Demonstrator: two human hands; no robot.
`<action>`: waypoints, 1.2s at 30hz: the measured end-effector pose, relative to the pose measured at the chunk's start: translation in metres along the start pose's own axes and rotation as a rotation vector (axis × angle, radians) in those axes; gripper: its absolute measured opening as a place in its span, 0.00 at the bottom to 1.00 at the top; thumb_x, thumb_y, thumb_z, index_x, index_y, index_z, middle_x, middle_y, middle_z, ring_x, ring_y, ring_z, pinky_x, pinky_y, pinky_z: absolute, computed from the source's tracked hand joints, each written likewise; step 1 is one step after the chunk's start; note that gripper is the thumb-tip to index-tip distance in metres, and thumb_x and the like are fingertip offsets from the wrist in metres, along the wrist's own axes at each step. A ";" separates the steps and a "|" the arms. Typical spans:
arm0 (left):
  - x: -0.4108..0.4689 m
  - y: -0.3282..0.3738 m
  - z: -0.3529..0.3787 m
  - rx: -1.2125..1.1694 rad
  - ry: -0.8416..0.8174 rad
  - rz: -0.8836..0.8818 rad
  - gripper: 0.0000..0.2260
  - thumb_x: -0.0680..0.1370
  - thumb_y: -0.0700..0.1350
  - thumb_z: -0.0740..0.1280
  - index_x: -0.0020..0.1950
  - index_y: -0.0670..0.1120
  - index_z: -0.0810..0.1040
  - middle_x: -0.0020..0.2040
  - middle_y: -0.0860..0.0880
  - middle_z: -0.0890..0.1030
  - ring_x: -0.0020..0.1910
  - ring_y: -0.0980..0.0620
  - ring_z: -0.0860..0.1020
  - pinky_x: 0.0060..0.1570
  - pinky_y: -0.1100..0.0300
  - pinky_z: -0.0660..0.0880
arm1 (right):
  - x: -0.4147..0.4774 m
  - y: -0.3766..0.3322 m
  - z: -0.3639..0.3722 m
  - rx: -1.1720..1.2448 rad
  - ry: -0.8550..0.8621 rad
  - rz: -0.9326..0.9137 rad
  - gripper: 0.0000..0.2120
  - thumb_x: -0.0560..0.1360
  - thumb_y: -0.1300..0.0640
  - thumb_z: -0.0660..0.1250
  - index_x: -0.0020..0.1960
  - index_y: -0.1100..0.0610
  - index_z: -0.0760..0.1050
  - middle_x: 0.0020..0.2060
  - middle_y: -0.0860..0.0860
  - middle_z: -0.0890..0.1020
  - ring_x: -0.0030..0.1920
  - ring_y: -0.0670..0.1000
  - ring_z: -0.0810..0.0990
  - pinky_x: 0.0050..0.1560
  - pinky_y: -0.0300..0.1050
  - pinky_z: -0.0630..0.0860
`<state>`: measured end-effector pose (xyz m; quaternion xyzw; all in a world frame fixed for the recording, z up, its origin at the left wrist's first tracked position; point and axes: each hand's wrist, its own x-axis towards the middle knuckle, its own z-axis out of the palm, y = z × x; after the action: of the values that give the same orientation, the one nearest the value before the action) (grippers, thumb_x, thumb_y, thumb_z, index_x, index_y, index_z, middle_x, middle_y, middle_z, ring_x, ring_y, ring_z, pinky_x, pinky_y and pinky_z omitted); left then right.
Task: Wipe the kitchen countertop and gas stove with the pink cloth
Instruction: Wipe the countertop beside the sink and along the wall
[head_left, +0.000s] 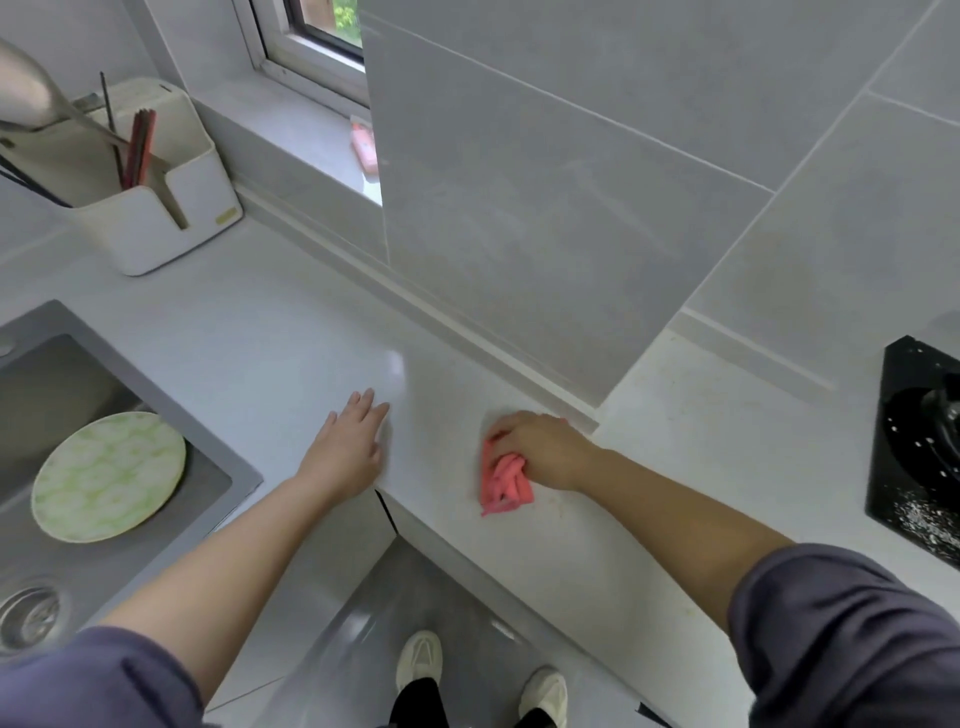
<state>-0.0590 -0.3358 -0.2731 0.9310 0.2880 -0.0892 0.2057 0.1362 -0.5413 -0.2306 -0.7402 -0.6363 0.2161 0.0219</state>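
Pink cloth bunched under the right hand, fingers curled round it and pressing it down on the pale desk, close to the back ledge by the wall corner; bunched up, likely for firmer pressure on the surface. Left hand spread flat on the desk near by, apart from the cloth, probably as a brace while leaning in. Gas stove off at the right edge, speckled with crumbs, not yet reached. Sink at left with a green-patterned plate inside, out of the wiping path.
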 end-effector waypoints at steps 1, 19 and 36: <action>0.001 -0.001 -0.002 -0.005 0.003 0.007 0.27 0.79 0.38 0.53 0.78 0.46 0.54 0.80 0.47 0.46 0.78 0.49 0.45 0.75 0.49 0.47 | 0.010 -0.011 0.001 0.010 0.042 -0.005 0.16 0.76 0.61 0.62 0.59 0.49 0.80 0.65 0.47 0.74 0.65 0.50 0.71 0.58 0.44 0.69; 0.018 0.023 0.015 -0.057 -0.007 0.092 0.28 0.78 0.36 0.53 0.79 0.46 0.53 0.80 0.48 0.47 0.78 0.49 0.45 0.76 0.51 0.47 | -0.044 0.016 0.003 0.025 -0.049 -0.061 0.10 0.71 0.60 0.66 0.49 0.53 0.84 0.57 0.49 0.80 0.60 0.51 0.74 0.58 0.48 0.72; 0.026 0.050 0.033 -0.054 0.027 0.058 0.27 0.79 0.38 0.55 0.78 0.45 0.54 0.79 0.45 0.49 0.78 0.47 0.46 0.76 0.49 0.46 | -0.026 0.046 0.020 0.153 0.089 0.089 0.15 0.77 0.59 0.64 0.63 0.54 0.78 0.72 0.51 0.69 0.72 0.50 0.64 0.70 0.36 0.57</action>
<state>-0.0105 -0.3751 -0.2939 0.9342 0.2660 -0.0627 0.2295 0.1698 -0.5795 -0.2556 -0.7727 -0.5830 0.2318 0.0969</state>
